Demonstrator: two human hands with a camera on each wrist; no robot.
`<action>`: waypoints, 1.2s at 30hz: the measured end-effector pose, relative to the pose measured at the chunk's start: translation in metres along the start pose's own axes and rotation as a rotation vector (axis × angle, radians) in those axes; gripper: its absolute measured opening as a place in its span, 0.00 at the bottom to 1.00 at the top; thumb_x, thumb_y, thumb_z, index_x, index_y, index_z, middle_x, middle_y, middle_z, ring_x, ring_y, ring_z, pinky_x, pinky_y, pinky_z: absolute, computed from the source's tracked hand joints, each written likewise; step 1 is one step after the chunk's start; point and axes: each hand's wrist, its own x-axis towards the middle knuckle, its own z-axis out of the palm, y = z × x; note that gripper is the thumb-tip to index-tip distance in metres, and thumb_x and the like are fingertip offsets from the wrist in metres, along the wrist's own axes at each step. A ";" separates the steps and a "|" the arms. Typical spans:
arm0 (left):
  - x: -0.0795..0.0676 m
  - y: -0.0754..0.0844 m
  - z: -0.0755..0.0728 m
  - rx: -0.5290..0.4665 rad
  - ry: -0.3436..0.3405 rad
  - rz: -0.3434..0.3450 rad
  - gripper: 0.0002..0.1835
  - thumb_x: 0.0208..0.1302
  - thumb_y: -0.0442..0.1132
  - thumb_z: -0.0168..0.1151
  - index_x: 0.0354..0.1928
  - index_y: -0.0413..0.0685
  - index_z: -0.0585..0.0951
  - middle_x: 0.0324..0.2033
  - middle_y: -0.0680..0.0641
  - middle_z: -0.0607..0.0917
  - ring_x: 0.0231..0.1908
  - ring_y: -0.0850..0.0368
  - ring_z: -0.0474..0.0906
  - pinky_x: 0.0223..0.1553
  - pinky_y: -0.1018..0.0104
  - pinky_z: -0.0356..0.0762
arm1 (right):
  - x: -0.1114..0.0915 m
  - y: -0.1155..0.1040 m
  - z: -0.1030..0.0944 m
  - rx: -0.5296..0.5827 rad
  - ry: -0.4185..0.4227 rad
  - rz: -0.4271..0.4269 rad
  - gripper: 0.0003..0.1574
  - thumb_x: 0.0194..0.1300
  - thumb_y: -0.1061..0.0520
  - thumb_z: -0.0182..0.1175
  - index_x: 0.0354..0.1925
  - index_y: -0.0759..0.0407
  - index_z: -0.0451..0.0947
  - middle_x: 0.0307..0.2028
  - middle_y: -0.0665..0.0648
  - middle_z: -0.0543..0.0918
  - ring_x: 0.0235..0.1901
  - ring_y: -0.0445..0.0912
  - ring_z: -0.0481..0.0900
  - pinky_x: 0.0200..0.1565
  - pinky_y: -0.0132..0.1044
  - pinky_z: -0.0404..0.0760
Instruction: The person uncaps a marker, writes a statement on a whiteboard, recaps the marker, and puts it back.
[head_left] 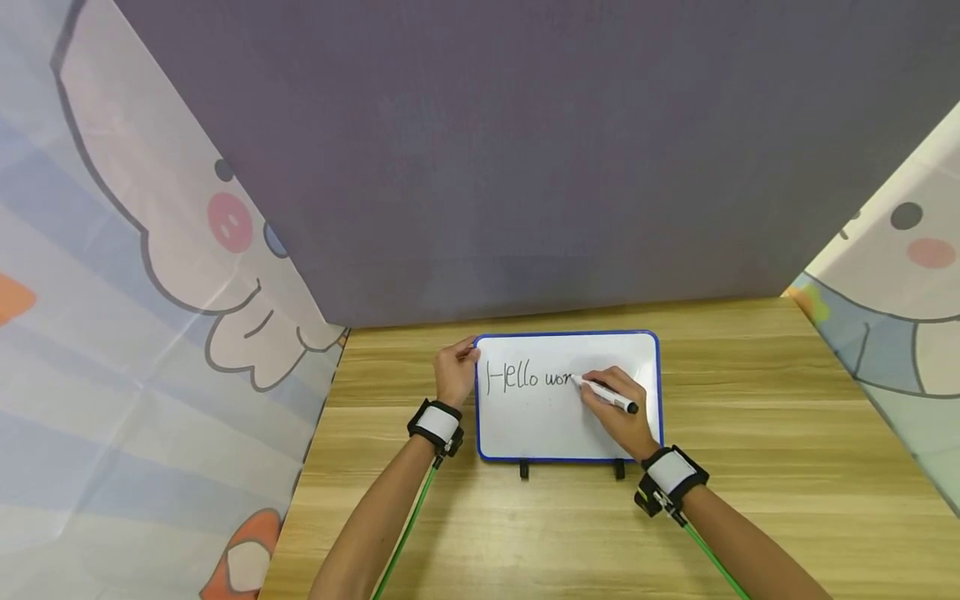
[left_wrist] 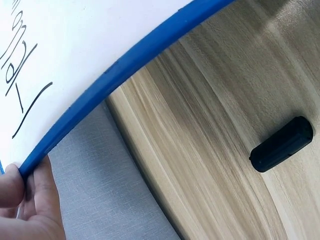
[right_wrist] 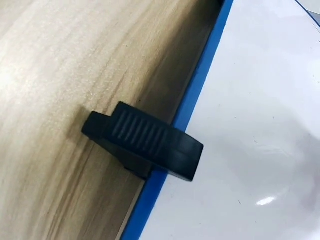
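Note:
A small whiteboard (head_left: 525, 429) with a blue frame stands on black feet and bears the handwriting "Hello wor" in black. My left hand (head_left: 455, 372) pinches its upper left edge; in the left wrist view the thumb and fingers (left_wrist: 46, 192) grip the blue rim. On the board's right half, my right hand (head_left: 618, 408) holds a white marker (head_left: 611, 396), its tip at the end of the writing and its black end toward the lower right. In the right wrist view, neither the right hand nor the marker shows.
Under the board lies a wood-grain table (head_left: 750, 417). A short black cylinder, like a marker cap (left_wrist: 282, 144), lies on it. One black foot (right_wrist: 147, 142) clasps the board's lower edge. Behind rises a grey panel (head_left: 525, 167); cartoon-printed sheets (head_left: 112, 375) flank both sides.

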 end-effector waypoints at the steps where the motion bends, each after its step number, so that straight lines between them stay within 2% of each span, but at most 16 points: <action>1: -0.001 -0.001 0.000 -0.001 0.000 -0.004 0.13 0.59 0.29 0.60 0.47 0.38 0.83 0.37 0.37 0.86 0.39 0.45 0.84 0.40 0.57 0.82 | -0.001 0.000 0.000 0.000 0.000 -0.003 0.10 0.48 0.69 0.66 0.33 0.62 0.83 0.27 0.54 0.80 0.29 0.34 0.74 0.33 0.17 0.73; 11: -0.004 -0.004 0.000 -0.004 -0.003 -0.021 0.13 0.60 0.30 0.60 0.46 0.38 0.83 0.38 0.36 0.86 0.39 0.45 0.83 0.38 0.57 0.83 | -0.001 0.000 -0.003 0.010 0.015 0.021 0.10 0.48 0.69 0.66 0.33 0.62 0.84 0.26 0.54 0.80 0.28 0.33 0.74 0.30 0.18 0.72; 20: -0.004 -0.001 0.001 0.010 -0.011 -0.023 0.13 0.59 0.30 0.60 0.46 0.38 0.83 0.37 0.37 0.87 0.39 0.45 0.84 0.39 0.57 0.83 | 0.001 0.000 -0.002 -0.004 0.030 0.027 0.10 0.46 0.74 0.65 0.32 0.68 0.83 0.26 0.60 0.79 0.28 0.34 0.73 0.31 0.16 0.70; 28: 0.000 -0.003 0.001 0.000 -0.015 -0.005 0.13 0.60 0.30 0.59 0.47 0.38 0.82 0.38 0.36 0.86 0.39 0.44 0.83 0.39 0.56 0.83 | -0.008 0.001 -0.006 0.043 -0.020 -0.010 0.10 0.48 0.70 0.65 0.33 0.63 0.83 0.28 0.53 0.80 0.29 0.35 0.74 0.32 0.19 0.73; 36: 0.002 -0.003 0.001 -0.003 0.003 0.029 0.14 0.58 0.29 0.61 0.46 0.35 0.82 0.36 0.35 0.86 0.38 0.44 0.84 0.40 0.56 0.82 | -0.012 0.001 -0.008 0.046 -0.016 -0.012 0.11 0.47 0.71 0.65 0.33 0.64 0.83 0.27 0.53 0.79 0.29 0.34 0.74 0.32 0.19 0.73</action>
